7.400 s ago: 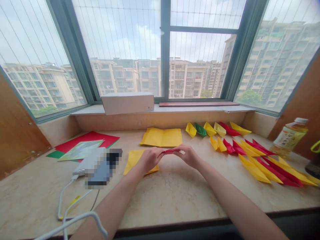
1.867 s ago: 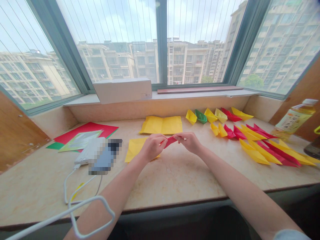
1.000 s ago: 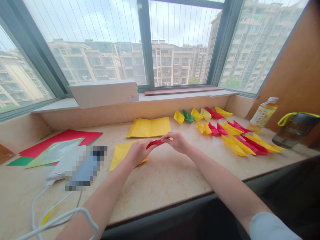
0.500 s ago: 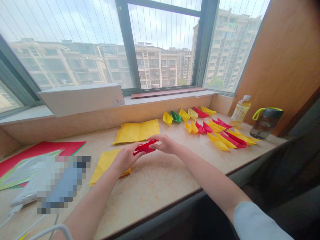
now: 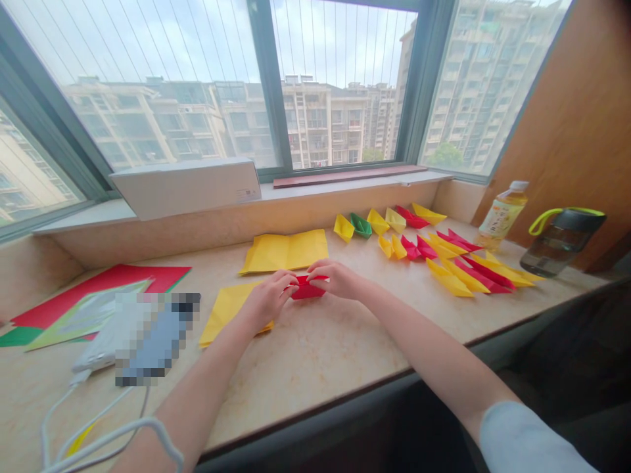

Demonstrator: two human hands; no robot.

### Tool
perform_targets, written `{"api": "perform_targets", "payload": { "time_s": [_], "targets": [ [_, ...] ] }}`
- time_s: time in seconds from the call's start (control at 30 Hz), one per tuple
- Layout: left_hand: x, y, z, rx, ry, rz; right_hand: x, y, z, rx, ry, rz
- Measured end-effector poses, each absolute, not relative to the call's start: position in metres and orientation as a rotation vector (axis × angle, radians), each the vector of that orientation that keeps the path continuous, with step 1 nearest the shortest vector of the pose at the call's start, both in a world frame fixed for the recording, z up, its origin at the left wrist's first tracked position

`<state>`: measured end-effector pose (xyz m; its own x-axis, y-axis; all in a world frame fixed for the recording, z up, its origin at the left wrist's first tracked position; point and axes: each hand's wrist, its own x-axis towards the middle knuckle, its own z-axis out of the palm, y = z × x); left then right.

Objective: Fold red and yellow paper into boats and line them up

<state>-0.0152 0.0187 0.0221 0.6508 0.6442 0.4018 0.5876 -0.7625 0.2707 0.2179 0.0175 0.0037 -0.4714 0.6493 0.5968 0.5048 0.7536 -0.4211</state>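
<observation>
A small piece of folded red paper is held between both hands just above the stone counter. My left hand grips its left end with bent fingers, and my right hand pinches its right end. Fingers cover both ends of the paper. Beneath and beside my left wrist lies a stack of yellow paper. Behind the hands, a creased yellow sheet rests flat near the wall.
Folded paper boats in yellow, red and green stand in rows at the right. Beyond them are a tea bottle and a dark cup. Red sheets, a blurred-out device and white cables lie left.
The red paper has turned from slanted to nearly level, its front side now facing me, still in both hands. The whole view has shifted, with things appearing further right.
</observation>
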Motion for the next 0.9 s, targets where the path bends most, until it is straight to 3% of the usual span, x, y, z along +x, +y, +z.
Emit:
{"api": "perform_targets", "payload": {
  "time_s": [0.5,0.9],
  "targets": [
    [-0.0138,0.0197,0.0199,2.793,0.903,0.722,0.215,0.0103,0.0106,-0.982,-2.242,0.303],
    [-0.0118,0.017,0.0194,2.859,1.073,0.686,0.2172,0.0092,0.0093,-1.058,-2.239,0.364]
  ]
}}
